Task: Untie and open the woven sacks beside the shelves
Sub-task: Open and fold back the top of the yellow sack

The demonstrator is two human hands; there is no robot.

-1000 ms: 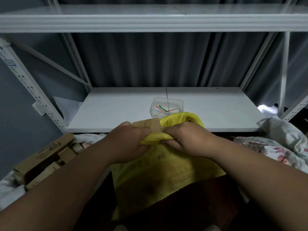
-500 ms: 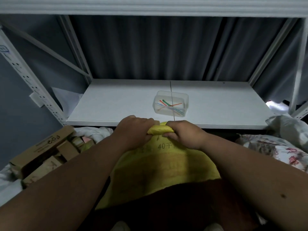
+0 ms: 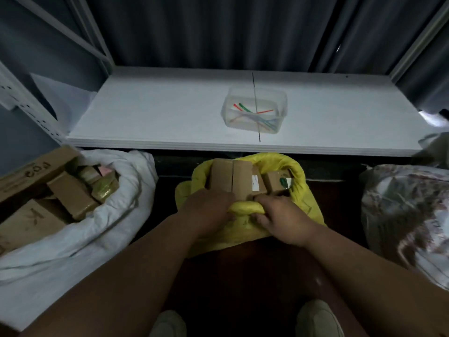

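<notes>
A yellow woven sack [image 3: 301,181] stands on the dark floor in front of the white shelf, its mouth open. Brown cardboard boxes [image 3: 233,177] show inside it. My left hand [image 3: 206,210] and my right hand [image 3: 279,215] grip the near rim of the sack, which is rolled down into a thick fold between them. To the left lies a white woven sack [image 3: 116,215], also open and filled with cardboard boxes. A patterned sack [image 3: 408,210] sits at the right; its mouth is not visible.
The low white shelf board [image 3: 158,113] holds a clear plastic tub [image 3: 279,98] with several coloured ties. Grey shelf uprights [image 3: 26,103] rise at left and right. My shoes [image 3: 318,317] stand on the dark floor below the sack.
The view has tilted down. My hands have pushed the yellow sack's rim down and rolled it, so its mouth now gapes and the boxes inside show.
</notes>
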